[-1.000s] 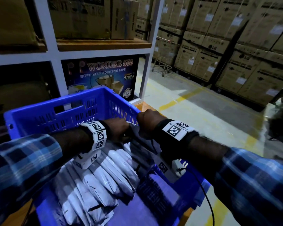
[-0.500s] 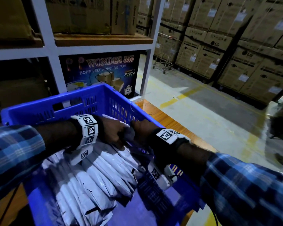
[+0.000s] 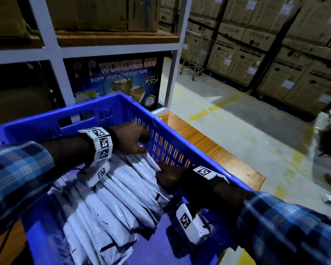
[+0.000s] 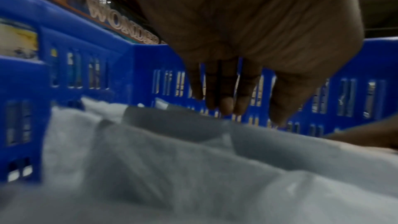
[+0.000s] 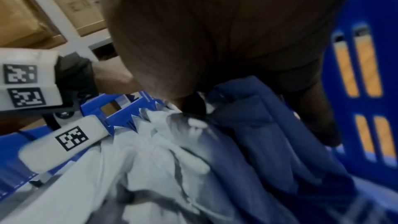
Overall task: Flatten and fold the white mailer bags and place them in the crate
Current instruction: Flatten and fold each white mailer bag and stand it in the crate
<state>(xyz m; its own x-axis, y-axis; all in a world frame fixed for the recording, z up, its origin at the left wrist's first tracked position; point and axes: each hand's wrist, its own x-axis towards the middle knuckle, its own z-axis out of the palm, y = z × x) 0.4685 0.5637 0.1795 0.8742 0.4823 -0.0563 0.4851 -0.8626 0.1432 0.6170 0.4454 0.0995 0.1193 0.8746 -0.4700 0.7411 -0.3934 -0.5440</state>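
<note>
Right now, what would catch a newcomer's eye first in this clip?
The bright blue crate fills the foreground, with folded white mailer bags lined up inside it. Both hands are down in it: the left hand near the far end of the row, the right hand by the slotted side wall. Behind stands a Wonder 555 tape box.

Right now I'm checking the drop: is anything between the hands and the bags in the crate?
Nothing visible. Both hands are inside the crate: the left hand hangs just above the bags, and the right hand touches them near the right wall.
</note>
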